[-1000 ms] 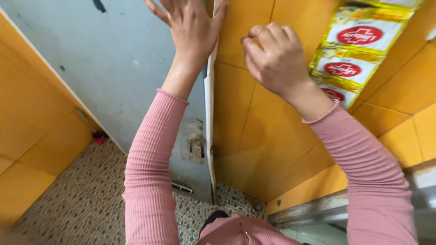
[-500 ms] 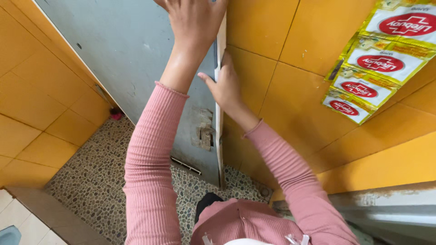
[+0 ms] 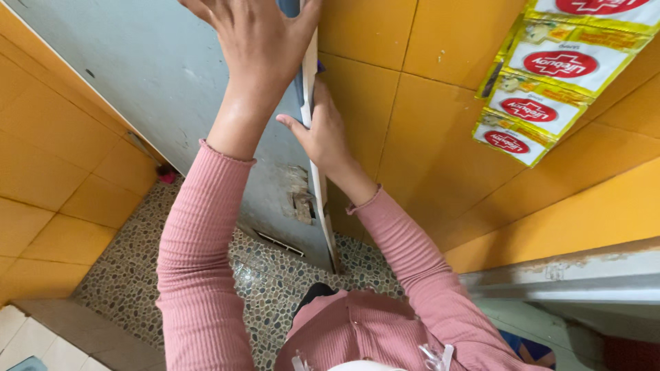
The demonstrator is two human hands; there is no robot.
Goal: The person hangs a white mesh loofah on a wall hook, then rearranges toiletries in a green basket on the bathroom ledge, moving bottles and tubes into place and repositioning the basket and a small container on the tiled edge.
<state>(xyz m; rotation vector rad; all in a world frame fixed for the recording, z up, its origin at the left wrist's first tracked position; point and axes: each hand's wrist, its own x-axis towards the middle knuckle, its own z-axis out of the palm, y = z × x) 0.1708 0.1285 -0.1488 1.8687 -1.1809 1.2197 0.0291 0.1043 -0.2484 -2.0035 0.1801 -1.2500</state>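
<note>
Underfoot is a pebble-mosaic floor [image 3: 275,282], small rounded stones in grey, brown and cream set close together, with a slight wet sheen near the middle. The grey door [image 3: 158,75] stands on it, its bottom edge chipped and worn where it meets the stones. A small pink object [image 3: 167,176] lies on the floor in the far corner, against the foot of the orange-tiled wall [image 3: 62,158]; it is too small to identify. At the near left the pebbles end at a plain grey step [image 3: 75,326], with pale tiles [image 3: 31,343] beyond it.
</note>
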